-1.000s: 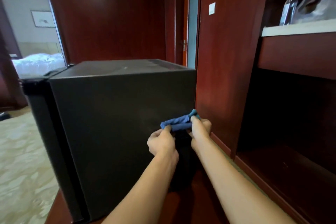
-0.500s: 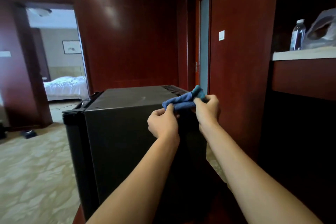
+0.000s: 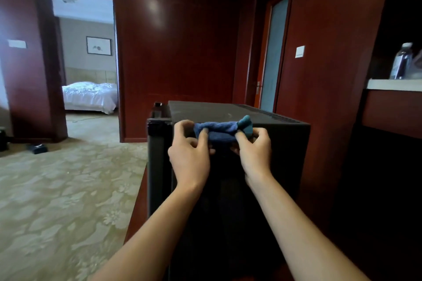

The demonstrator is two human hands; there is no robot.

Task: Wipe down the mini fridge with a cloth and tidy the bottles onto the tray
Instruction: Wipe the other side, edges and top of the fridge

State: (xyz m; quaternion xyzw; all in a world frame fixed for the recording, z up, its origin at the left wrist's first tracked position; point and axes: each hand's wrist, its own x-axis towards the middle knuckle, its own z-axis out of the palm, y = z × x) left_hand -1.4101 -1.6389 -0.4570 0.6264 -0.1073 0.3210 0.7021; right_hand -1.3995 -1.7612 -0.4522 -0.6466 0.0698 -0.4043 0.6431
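Note:
A black mini fridge [image 3: 283,143] stands in front of me, its top with a vent grille toward the back right. A bunched blue cloth [image 3: 222,130] is stretched between both hands at the fridge's near top edge. My left hand [image 3: 190,157] pinches its left end and my right hand [image 3: 254,150] pinches its right end. A clear water bottle [image 3: 402,61] stands on a pale shelf top at the far right. No tray is in view.
Dark red wood panelling surrounds the fridge, with a cabinet and shelf [image 3: 392,85] to the right. A frosted glass door [image 3: 272,57] lies behind. Patterned carpet [image 3: 57,201] spreads left toward a doorway showing a bed [image 3: 89,96]. A dark object [image 3: 37,148] lies on the floor.
Both hands have lifted the cloth from the fridge's side panel up to its top edge and shifted left along it. The view has tilted up and turned left.

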